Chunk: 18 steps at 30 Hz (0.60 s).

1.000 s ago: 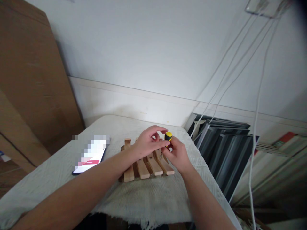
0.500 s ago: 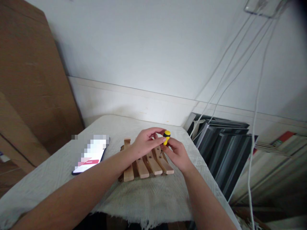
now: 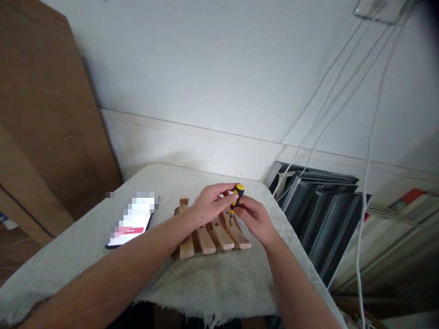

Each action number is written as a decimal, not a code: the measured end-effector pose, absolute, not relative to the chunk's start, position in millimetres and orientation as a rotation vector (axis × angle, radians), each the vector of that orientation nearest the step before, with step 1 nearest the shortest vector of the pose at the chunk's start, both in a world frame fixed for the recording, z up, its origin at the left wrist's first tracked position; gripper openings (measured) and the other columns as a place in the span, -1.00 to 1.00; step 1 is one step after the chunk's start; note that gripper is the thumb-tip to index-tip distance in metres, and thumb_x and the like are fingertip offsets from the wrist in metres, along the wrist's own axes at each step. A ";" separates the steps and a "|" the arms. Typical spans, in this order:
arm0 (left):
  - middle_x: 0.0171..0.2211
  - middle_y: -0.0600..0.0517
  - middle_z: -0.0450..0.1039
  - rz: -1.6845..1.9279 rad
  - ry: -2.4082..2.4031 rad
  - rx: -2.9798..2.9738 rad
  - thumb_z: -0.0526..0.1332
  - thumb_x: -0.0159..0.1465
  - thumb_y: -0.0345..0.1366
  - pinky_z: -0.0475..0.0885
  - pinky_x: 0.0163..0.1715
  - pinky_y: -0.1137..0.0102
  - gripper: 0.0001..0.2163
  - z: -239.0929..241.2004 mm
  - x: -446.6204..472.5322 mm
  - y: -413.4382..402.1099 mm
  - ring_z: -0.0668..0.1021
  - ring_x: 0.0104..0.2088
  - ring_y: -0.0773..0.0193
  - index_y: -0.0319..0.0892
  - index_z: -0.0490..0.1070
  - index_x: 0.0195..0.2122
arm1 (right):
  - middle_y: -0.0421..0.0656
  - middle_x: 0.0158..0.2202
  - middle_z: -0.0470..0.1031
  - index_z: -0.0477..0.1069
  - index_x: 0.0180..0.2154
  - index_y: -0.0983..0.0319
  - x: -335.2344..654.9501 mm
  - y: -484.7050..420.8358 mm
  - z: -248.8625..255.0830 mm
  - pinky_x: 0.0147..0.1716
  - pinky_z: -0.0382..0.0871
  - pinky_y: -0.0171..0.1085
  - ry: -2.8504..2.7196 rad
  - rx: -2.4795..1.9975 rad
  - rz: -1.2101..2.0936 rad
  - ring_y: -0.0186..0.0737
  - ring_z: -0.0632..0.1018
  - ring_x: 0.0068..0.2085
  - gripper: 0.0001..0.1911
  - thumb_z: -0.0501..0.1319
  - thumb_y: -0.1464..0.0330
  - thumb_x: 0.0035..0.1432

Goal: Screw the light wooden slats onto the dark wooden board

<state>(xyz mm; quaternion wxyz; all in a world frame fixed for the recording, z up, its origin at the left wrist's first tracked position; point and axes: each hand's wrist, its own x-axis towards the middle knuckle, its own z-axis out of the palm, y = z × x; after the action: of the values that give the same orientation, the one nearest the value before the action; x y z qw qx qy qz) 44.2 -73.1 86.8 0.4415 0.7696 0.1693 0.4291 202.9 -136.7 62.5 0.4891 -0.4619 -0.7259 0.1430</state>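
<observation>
A short yellow-and-black screwdriver (image 3: 239, 194) stands nearly upright, its tip down at the rightmost slat of a small slatted wooden piece (image 3: 206, 240). My left hand (image 3: 216, 202) is closed on the screwdriver's handle, reaching over the slats. Against the handle's right side, my right hand (image 3: 254, 215) has its fingers closed on the tool too. Dark screw heads show in several slats. My left hand and forearm hide the upper part of the slats.
A phone (image 3: 132, 221) with a lit, partly blurred screen lies left on the white tablecloth (image 3: 219, 283). Cardboard (image 3: 51, 105) stands at the left. Dark panels (image 3: 322, 219) lean right of the table, and white cables (image 3: 368, 151) hang there from a wall box.
The screwdriver's handle has turned, showing more black, and its shaft has come into sight. My hands have barely moved; the whole view has shifted slightly.
</observation>
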 end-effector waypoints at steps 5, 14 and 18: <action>-0.23 -0.07 0.51 1.080 0.433 1.844 0.27 0.15 -0.22 0.39 -0.43 0.47 -0.65 86.7 43.7 -72.5 0.49 -0.32 0.32 -0.25 0.47 -0.06 | -0.16 -0.37 0.47 0.46 -0.29 0.19 203.0 -134.7 61.6 -0.35 0.33 -0.25 -1.765 -1.126 0.331 -0.23 0.45 -0.35 -0.91 0.20 0.37 0.14; -0.37 -0.01 0.51 1.070 0.478 1.826 0.22 0.20 -0.20 0.36 -0.47 0.49 -0.73 89.5 42.5 -74.6 0.48 -0.40 0.34 -0.24 0.52 -0.15 | -0.16 -0.34 0.49 0.47 -0.25 0.18 203.6 -134.5 58.5 -0.30 0.34 -0.24 -1.768 -1.137 0.423 -0.22 0.47 -0.31 -0.86 0.17 0.32 0.19; -0.35 -0.02 0.50 1.110 0.487 1.806 0.26 0.15 -0.20 0.35 -0.48 0.49 -0.69 87.0 43.0 -72.9 0.47 -0.41 0.35 -0.26 0.49 -0.12 | -0.15 -0.33 0.52 0.49 -0.25 0.17 201.5 -134.6 59.1 -0.28 0.35 -0.21 -1.735 -1.149 0.458 -0.20 0.48 -0.30 -0.85 0.19 0.29 0.17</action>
<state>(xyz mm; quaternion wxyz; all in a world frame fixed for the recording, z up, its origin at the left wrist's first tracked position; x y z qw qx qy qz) 43.0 -72.9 87.0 0.4646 0.7353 0.1982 0.4519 201.5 -134.6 59.1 0.4842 -0.4719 -0.7124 0.1882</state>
